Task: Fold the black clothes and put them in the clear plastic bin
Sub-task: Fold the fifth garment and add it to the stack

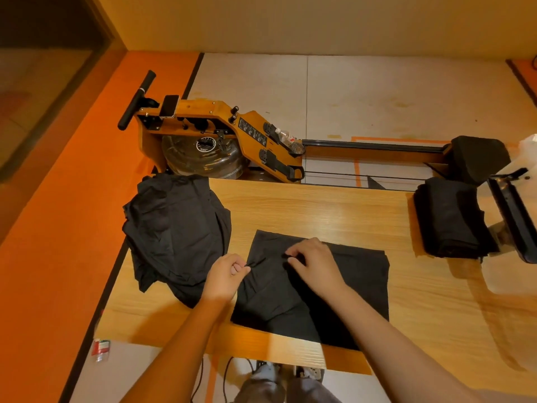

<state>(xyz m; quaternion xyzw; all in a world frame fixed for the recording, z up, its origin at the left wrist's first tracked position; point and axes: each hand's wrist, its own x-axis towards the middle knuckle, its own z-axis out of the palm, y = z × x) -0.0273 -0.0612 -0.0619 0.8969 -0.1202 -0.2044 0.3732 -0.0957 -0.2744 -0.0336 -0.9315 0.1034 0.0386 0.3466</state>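
Wooden table, left hand pinching black garment edge, right hand pinching middle

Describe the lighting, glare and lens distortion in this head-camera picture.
Head view: warm, orange-tinted light; pale glare patches on the wooden table; the wide-angle lens skews the table's edges; the flat black garment reads so dark its folds barely show.

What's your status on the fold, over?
Left hand and right hand both pinching black garment, flat on table. Unfolded pile to its left, folded stack far right. Nothing blocking.
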